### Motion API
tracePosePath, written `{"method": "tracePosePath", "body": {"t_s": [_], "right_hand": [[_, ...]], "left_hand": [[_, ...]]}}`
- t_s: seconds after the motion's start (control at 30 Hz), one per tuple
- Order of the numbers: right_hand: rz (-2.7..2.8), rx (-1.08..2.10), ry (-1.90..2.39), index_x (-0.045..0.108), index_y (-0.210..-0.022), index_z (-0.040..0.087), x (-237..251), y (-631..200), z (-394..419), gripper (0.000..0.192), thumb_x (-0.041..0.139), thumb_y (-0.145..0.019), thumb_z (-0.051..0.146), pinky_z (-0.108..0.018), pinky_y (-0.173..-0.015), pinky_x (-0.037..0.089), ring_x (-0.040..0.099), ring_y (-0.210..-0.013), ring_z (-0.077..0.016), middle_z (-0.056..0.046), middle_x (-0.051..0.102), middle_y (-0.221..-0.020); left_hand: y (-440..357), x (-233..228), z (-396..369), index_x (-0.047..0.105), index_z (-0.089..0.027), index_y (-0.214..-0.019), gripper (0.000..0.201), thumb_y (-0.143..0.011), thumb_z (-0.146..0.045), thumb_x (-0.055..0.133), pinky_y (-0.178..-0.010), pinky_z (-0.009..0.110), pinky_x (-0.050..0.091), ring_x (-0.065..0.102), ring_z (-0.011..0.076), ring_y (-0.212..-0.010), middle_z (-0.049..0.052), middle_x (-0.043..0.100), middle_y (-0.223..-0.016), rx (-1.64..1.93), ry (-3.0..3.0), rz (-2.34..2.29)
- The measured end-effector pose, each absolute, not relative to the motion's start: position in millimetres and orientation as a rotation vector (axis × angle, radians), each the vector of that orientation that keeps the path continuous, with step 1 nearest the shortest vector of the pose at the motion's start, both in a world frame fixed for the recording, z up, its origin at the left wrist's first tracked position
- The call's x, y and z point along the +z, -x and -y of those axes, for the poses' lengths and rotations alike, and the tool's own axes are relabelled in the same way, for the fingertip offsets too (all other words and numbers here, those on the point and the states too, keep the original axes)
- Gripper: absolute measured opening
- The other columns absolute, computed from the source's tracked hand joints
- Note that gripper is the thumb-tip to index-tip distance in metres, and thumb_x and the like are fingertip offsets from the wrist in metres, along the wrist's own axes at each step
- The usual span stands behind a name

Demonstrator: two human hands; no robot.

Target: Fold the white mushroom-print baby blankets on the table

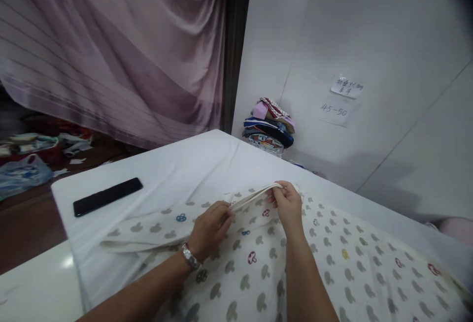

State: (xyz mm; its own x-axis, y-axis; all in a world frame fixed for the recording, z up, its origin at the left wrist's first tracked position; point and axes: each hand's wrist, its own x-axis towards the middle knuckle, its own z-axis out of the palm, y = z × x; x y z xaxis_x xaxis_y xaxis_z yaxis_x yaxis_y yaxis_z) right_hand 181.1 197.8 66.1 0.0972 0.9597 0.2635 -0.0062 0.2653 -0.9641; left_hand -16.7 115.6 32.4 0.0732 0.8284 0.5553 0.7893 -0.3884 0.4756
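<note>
A cream cloth with a mushroom print [244, 263] lies spread over the white-covered table, grey mushrooms mixed with a few coloured outlines. My left hand [211, 227], with a silver bracelet at the wrist, pinches the cloth's folded edge. Farther right along that same edge, my right hand [287, 205] grips it between thumb and fingers. Between both hands the edge is lifted slightly and shows two layers with a narrow gap. To the left, a folded strip of the cloth reaches out flat on the table. My left fingertips are partly hidden.
A black phone-like slab [108, 197] lies on the white table cover [177, 164] at the left. Folded clothes [269, 125] are stacked against the wall, below paper notes [334, 111]. A pinkish curtain [148, 51] hangs behind; a plastic bag [24, 174] sits on the floor.
</note>
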Motion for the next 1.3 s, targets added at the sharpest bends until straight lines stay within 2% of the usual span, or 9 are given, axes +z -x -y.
{"method": "tracePosePath", "body": {"t_s": [0.17,0.33,0.53,0.87,0.97,1.13,1.3], "right_hand": [[1.244,0.943,1.023,0.056,-0.086,0.018,66,-182,-198,0.026,0.057,-0.074,0.041,-0.022,-0.043,0.039,0.054,-0.048,-0.0121,-0.001,0.064,-0.065],[1.26,0.955,1.0,0.056,-0.085,0.018,67,-181,-197,0.024,0.057,-0.075,0.04,-0.021,-0.043,0.039,0.054,-0.048,-0.0116,0.0,0.063,-0.064],[1.249,0.982,0.999,0.056,-0.084,0.018,67,-180,-198,0.026,0.058,-0.073,0.041,-0.021,-0.042,0.038,0.053,-0.048,-0.0119,0.0,0.063,-0.062],[1.218,0.992,1.01,0.054,-0.086,0.017,62,-180,-201,0.029,0.058,-0.072,0.043,-0.02,-0.039,0.037,0.054,-0.047,-0.0114,-0.002,0.064,-0.064],[1.208,1.0,1.009,0.054,-0.087,0.018,63,-180,-201,0.028,0.058,-0.072,0.042,-0.02,-0.039,0.037,0.053,-0.046,-0.0111,-0.001,0.064,-0.065],[1.223,0.998,1.01,0.053,-0.09,0.018,62,-180,-201,0.028,0.058,-0.071,0.039,-0.021,-0.042,0.039,0.055,-0.049,-0.0122,-0.001,0.063,-0.065],[1.272,1.0,0.968,0.052,-0.093,0.019,61,-180,-202,0.032,0.062,-0.067,0.035,-0.021,-0.045,0.04,0.056,-0.054,-0.0133,0.002,0.059,-0.063]], "left_hand": [[16,29,-116,0.05,-0.021,-0.095,0.016,-0.08,-0.026,0.049,-0.078,0.029,0.048,0.058,0.0159,-0.093,0.005,0.059,-0.103,1.269,-2.253,-1.733],[11,34,-117,0.047,-0.022,-0.101,0.022,-0.079,-0.028,0.05,-0.069,0.028,0.049,0.059,0.0141,-0.08,0.002,0.059,-0.098,1.221,-2.185,-1.797],[7,39,-119,0.052,-0.022,-0.086,0.009,-0.083,-0.028,0.046,-0.071,0.027,0.047,0.057,0.0137,-0.085,0.003,0.057,-0.101,1.187,-2.239,-1.696],[14,41,-124,0.053,-0.019,-0.074,0.013,-0.082,-0.029,0.049,-0.068,0.025,0.045,0.055,0.0125,-0.078,0.002,0.059,-0.089,1.294,-2.06,-1.643],[14,39,-124,0.055,-0.02,-0.075,0.015,-0.082,-0.032,0.05,-0.07,0.026,0.046,0.056,0.013,-0.079,0.002,0.061,-0.092,1.243,-2.037,-1.648],[17,37,-123,0.061,-0.021,-0.082,0.025,-0.086,-0.034,0.041,-0.072,0.027,0.047,0.058,0.0139,-0.079,0.002,0.064,-0.087,1.219,-2.083,-1.643],[20,38,-125,0.064,-0.02,-0.079,0.026,-0.085,-0.033,0.042,-0.074,0.026,0.048,0.059,0.0144,-0.081,0.004,0.065,-0.089,1.278,-2.083,-1.692]]}}
